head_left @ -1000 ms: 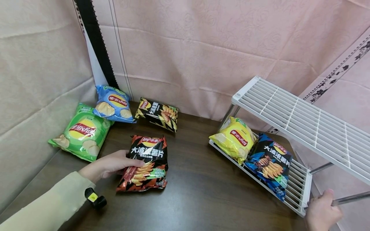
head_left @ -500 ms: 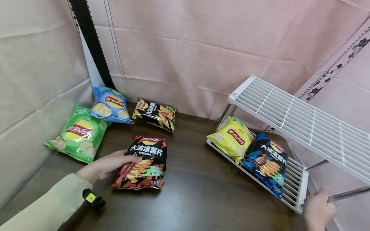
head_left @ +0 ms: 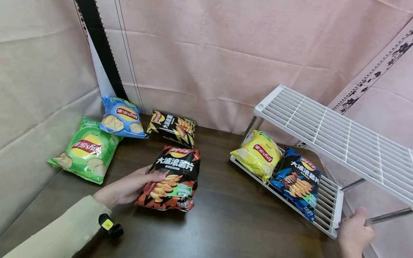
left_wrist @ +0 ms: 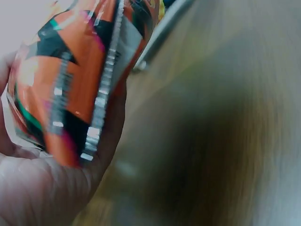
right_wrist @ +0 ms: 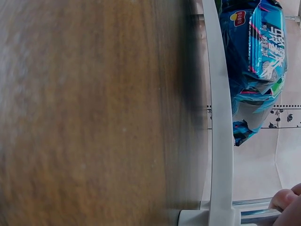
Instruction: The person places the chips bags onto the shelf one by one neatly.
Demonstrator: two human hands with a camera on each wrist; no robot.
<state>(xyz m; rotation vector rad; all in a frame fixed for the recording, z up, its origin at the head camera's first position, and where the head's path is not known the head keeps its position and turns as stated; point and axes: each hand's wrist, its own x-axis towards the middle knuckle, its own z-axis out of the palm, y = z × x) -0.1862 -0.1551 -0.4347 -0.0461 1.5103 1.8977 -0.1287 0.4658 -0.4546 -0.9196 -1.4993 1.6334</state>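
Note:
My left hand [head_left: 133, 186] grips a red-and-black chip bag [head_left: 177, 175] by its left side, thumb on the front. A shadow shows beneath this bag, which is tilted just above the table. In the left wrist view, the orange back of the chip bag [left_wrist: 70, 89] lies against the palm. At the far right, my right hand [head_left: 356, 231] holds the metal post of a white two-tier wire rack [head_left: 335, 125], near its lower shelf. Its fingers [right_wrist: 284, 200] curl round that post in the right wrist view. On the lower shelf lie a yellow chip bag [head_left: 259, 156] and a blue-and-black chip bag [head_left: 298, 182].
A green chip bag [head_left: 88, 152], a light blue chip bag [head_left: 124, 116] and a black-and-gold chip bag [head_left: 174, 127] lie at the back left of the brown table [head_left: 219, 215]. Pink cloth [head_left: 206, 64] hangs behind.
My left hand has raised the red-and-black chip bag from the table and carried it a little to the right. The right hand keeps its hold on the rack's post.

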